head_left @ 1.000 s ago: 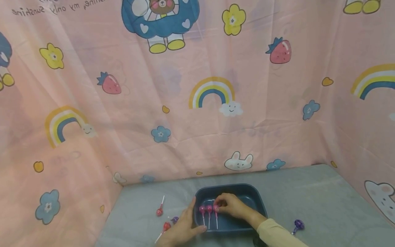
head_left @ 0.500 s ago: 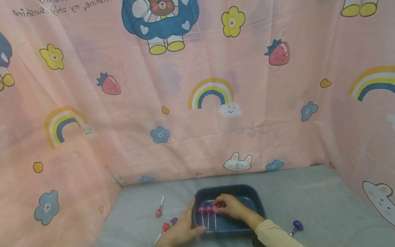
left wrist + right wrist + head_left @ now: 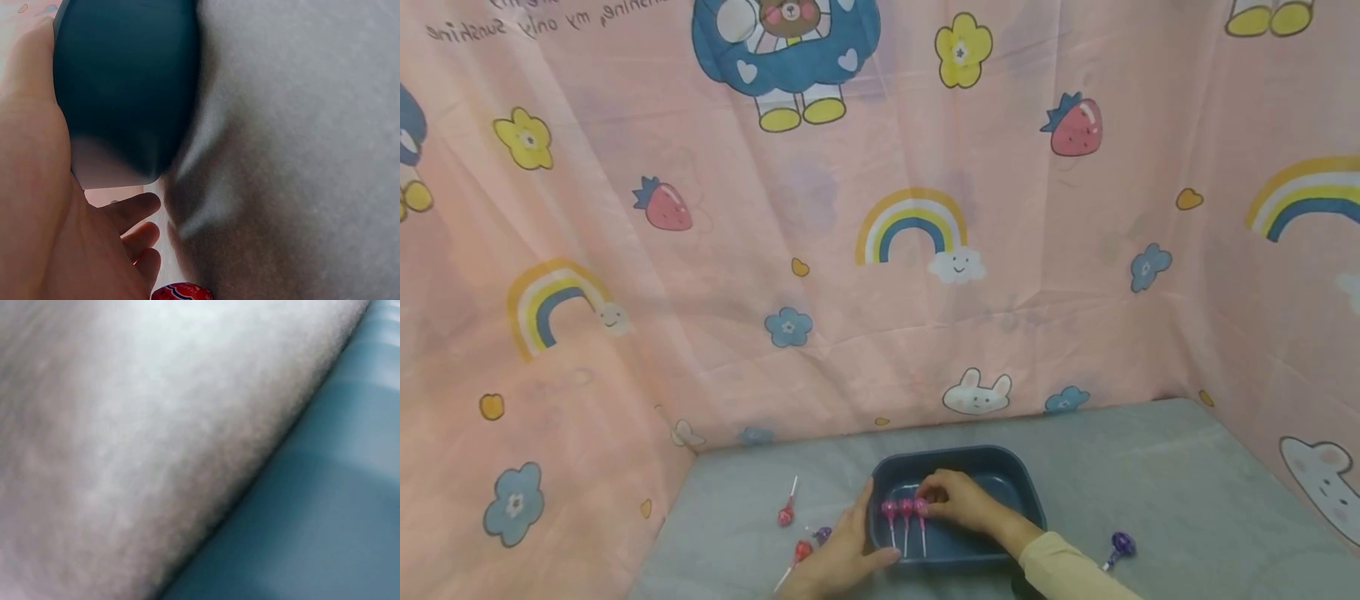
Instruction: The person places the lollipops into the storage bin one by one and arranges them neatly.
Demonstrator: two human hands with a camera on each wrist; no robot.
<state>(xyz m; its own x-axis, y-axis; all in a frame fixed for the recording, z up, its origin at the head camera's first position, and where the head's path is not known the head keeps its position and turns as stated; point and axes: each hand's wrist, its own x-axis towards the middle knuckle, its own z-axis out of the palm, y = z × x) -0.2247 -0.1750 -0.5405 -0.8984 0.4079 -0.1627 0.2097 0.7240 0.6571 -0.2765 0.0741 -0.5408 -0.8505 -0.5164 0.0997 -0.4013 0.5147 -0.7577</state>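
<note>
Inside a dark blue tray (image 3: pixel 973 540), three pink lollipops lie side by side with their white sticks toward the person: the left lollipop (image 3: pixel 890 510), the middle lollipop (image 3: pixel 906 508) and the right lollipop (image 3: pixel 921 508). My right hand (image 3: pixel 958 500) reaches over the tray and pinches the right one's head between thumb and fingertips. Against the tray's left front corner rests my left hand (image 3: pixel 842 554), its thumb at the front rim and a long finger along the left side. The left wrist view shows the tray's outer wall (image 3: pixel 125 69) against this hand (image 3: pixel 37 187), other fingers loosely bent below.
Left of the tray lie a red lollipop (image 3: pixel 786 515), another red lollipop (image 3: pixel 803 550) and a purple lollipop (image 3: pixel 823 535) near the left hand. A purple lollipop (image 3: pixel 1123 545) lies to the right on the grey cloth (image 3: pixel 1195 492). A printed pink curtain (image 3: pixel 737 250) surrounds the table.
Both hands keep their places at the tray, and the three pink lollipops stay in line. The head view has shifted slightly.
</note>
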